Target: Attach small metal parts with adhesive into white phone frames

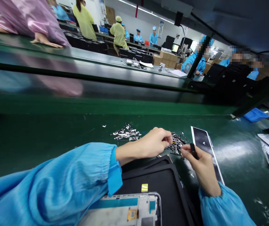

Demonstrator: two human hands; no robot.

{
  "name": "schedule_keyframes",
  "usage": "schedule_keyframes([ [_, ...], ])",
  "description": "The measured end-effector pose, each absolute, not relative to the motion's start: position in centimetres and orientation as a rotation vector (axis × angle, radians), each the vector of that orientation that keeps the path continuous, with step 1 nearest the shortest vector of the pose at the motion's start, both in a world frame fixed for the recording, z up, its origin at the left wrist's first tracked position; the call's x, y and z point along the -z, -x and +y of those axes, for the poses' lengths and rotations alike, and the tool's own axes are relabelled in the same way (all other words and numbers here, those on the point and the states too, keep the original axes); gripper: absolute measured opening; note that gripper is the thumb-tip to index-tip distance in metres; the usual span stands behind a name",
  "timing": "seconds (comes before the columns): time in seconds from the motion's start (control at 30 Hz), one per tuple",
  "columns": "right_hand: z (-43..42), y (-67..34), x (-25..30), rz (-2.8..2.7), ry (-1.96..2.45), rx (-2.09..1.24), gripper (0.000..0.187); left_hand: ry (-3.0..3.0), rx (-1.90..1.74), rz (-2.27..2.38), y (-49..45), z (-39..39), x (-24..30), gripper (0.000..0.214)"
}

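Silver-edged and open-faced, a tablet shell (122, 213) lies at six o'clock on a stack of black trays (153, 179), probably raised there so that it sits close to the body and its edges stay off the hard counter (54, 135). Clocked from that shell, the nearer pile of small metal strips (178, 144) is at one o'clock, right between the two hands, likely put there for easy picking; a second pile (126, 133) is at twelve, apart from it, perhaps to keep pieces sorted.

The left hand (156, 141) reaches across from seven o'clock, wrist bent, its fingers curled loosely at the near pile's left edge; I cannot tell whether they grip a strip. The right hand (202, 163) comes up from four, thumb and forefinger drawn nearly together at the pile's right edge, with a short black object (194, 151) at the fingers, held or worn I cannot say.

A black panel with a white border (205, 142) lies at two o'clock, with a blue bin (256, 115) farther out.
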State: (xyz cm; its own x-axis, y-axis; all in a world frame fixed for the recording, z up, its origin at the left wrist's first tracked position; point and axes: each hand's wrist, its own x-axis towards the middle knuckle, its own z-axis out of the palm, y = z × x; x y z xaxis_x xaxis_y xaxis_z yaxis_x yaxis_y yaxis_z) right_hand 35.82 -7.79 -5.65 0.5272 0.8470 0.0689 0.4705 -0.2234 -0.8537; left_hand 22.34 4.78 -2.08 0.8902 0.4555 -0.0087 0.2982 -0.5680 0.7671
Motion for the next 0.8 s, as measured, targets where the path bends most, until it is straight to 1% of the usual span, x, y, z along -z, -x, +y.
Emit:
schedule_keyframes([
  [0.07, -7.9, -35.1, 5.1, -1.079, 1.808, -0.593, 0.032, -2.127, -0.255, 0.490, -22.2, 4.4, 1.9, 0.016],
  [0.27, -8.3, -34.9, 4.9, -1.042, 1.674, -0.739, 0.025, -1.886, -0.293, 0.426, -22.1, 3.4, 1.6, 0.011],
  [0.5, -7.9, -35.5, 6.1, -0.803, 1.607, -0.700, 0.028, -1.604, -0.361, 0.551, -22.7, 4.0, 3.0, 0.008],
  [0.6, -7.7, -35.2, 6.2, -0.768, 1.574, -0.687, 0.028, -1.526, -0.341, 0.556, -22.8, 3.9, 3.4, 0.013],
  [0.8, -8.0, -35.0, 6.5, -0.802, 1.578, -0.624, 0.024, -1.460, -0.363, 0.562, -23.1, 3.5, 3.5, 0.005],
])
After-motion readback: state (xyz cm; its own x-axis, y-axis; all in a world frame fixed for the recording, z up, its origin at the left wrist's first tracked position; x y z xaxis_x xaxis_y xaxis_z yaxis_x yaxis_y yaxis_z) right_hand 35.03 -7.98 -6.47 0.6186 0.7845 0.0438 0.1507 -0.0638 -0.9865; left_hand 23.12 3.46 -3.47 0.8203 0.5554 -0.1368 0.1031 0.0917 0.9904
